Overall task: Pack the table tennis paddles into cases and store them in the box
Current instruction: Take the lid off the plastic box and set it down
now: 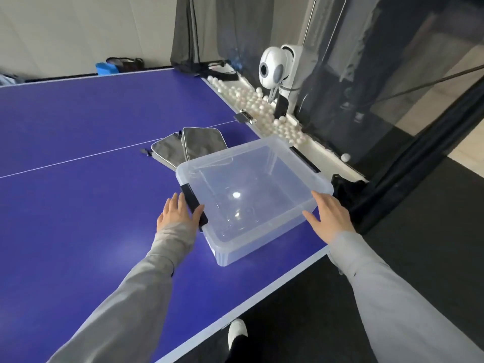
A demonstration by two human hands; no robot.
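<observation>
Both hands, left hand [176, 213] and right hand [330, 215], lie open-fingered against the empty box [284, 226], probably positioning it; two cases [188, 146] wait at eleven o'clock on the table [78, 205].

Box [264, 231] interior open from above; cases [188, 146] crowd far side.
</observation>
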